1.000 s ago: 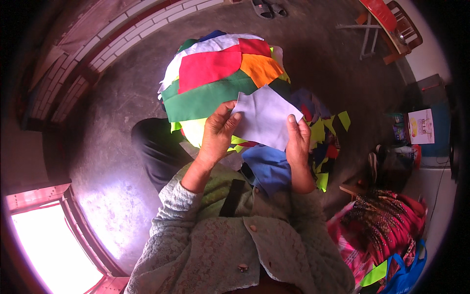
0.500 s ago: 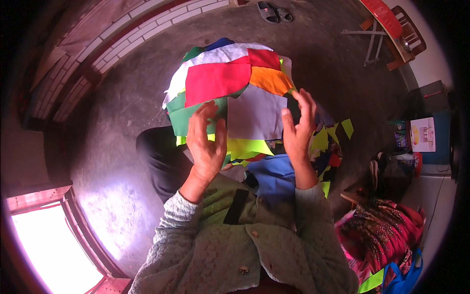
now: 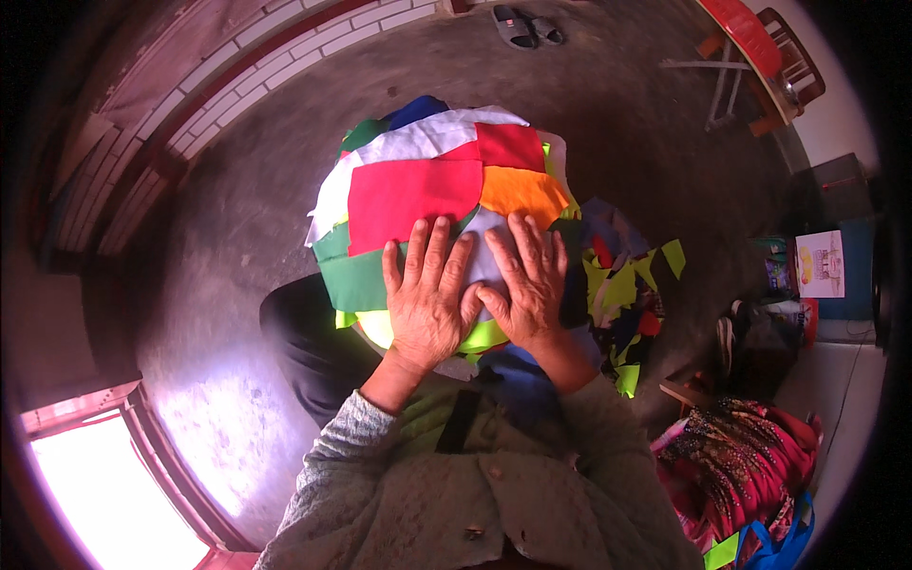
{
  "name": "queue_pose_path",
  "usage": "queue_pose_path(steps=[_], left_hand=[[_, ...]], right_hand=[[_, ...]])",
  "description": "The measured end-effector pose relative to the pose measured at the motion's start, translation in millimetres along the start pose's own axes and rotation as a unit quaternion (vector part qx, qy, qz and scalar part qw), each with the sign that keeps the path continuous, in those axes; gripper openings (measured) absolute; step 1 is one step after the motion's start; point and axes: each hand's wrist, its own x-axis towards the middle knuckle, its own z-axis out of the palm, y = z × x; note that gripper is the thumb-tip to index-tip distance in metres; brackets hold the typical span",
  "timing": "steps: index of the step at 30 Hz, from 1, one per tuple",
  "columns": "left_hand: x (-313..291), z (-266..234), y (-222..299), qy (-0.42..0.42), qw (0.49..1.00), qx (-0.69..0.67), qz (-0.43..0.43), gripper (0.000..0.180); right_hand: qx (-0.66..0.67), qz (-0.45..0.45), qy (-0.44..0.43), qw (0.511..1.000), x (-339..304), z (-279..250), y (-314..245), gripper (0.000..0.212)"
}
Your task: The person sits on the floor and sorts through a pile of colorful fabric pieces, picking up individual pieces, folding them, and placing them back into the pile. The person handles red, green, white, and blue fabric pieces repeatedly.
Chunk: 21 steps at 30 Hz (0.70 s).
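Resting flat, left hand (image 3: 427, 309) and right hand (image 3: 534, 294) side by side, grip spread out, grasping nothing | lavender cloth (image 3: 483, 258) partly beneath both, atop rounded multicoloured pile (image 3: 413, 195) | cloth scraps (image 3: 619, 289) to right | grey slippers (image 3: 515, 27) beyond, on floor (image 3: 646, 114)

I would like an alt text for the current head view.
A person's left hand and right hand lie flat on a rounded mound of colourful fabric pieces, partly covering a lavender piece. Fabric scraps lie to the right.

The dark floor (image 3: 237, 218) bears grey slippers (image 3: 514, 28) and cloth scraps (image 3: 620, 286).
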Motion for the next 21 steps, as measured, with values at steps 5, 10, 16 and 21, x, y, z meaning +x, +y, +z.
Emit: queue_pose_path(steps=[5,10,16,21], left_hand=[[-0.8,1.8,-0.5,-0.018,1.0,0.005,-0.009,0.054],[1.1,2.5,-2.0,-0.027,1.0,0.016,-0.004,0.054],[-0.1,2.8,-1.6,-0.036,0.999,0.016,-0.003,0.055],[-0.8,2.6,-1.8,-0.03,0.999,0.014,0.0,0.055]], right_hand=[[0.017,0.002,0.013,1.0,-2.0,3.2,2.6,0.06],[0.024,0.006,0.013,1.0,-1.4,4.1,3.3,0.06],[0.025,0.01,0.007,1.0,-1.9,2.7,2.3,0.059],[0.021,0.002,0.017,1.0,-2.3,2.5,2.1,0.059]])
